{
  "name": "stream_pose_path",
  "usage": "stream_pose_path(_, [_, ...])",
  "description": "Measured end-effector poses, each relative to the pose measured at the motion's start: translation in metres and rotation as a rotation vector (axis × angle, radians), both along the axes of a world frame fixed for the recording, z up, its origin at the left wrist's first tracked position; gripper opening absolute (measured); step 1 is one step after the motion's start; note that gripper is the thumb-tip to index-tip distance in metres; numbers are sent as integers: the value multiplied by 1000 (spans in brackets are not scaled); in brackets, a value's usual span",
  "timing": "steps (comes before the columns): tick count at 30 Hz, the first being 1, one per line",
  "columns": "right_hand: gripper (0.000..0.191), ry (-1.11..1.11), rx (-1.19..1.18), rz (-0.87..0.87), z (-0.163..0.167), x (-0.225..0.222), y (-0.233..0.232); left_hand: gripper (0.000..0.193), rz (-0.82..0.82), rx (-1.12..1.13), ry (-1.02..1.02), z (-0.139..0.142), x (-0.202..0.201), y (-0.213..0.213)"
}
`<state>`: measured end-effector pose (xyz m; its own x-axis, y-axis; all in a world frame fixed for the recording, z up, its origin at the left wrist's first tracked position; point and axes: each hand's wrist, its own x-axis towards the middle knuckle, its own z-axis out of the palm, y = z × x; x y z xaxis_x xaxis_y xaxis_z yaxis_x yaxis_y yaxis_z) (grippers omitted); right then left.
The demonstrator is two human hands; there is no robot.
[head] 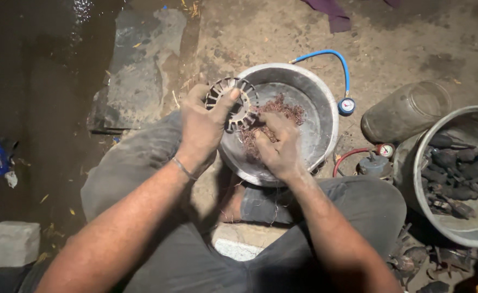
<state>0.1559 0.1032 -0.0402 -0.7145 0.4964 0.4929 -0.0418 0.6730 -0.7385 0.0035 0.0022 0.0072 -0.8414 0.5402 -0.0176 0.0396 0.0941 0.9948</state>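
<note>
My left hand point(204, 127) grips a round slotted metal ring with teeth, a motor stator core point(233, 100), held tilted over the rim of a round metal basin point(320, 108). My right hand point(277, 146) reaches into the basin and is closed on a clump of reddish-brown copper wire point(285, 111) that trails from the core. A thin bangle sits on my left wrist. My knees in grey trousers frame the basin.
A metal tub point(467, 228) of dark greasy parts stands at right, with a dusty glass jar point(404, 111) lying beside it. A blue hose with gauge point(346, 106) and a red hose with gauge point(383, 150) lie behind the basin. A grey stone block point(11, 244) sits at left.
</note>
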Motion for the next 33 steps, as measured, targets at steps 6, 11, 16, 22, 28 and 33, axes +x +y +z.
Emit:
stream_pose_path(6, [23,27,-175,52,4,1,-8,28,70,-81,302,10,-1,-3])
stream_pose_path(11, [21,-457,-285,-91,-4,-5,9,30,-16,-13,180,12,1,-4])
stream_pose_path(16, [11,-135,-101,75,4,-3,-5,31,31,-6,44,6,0,1])
stream_pose_path(22, [19,20,-274,69,12,3,-9,32,78,-79,357,10,-3,-2])
stream_pose_path(28, [21,-325,-255,-28,4,-3,6,24,-8,152,-166,8,2,-1])
stream_pose_path(33, [22,-53,-93,63,9,0,-4,26,51,-46,69,6,2,2])
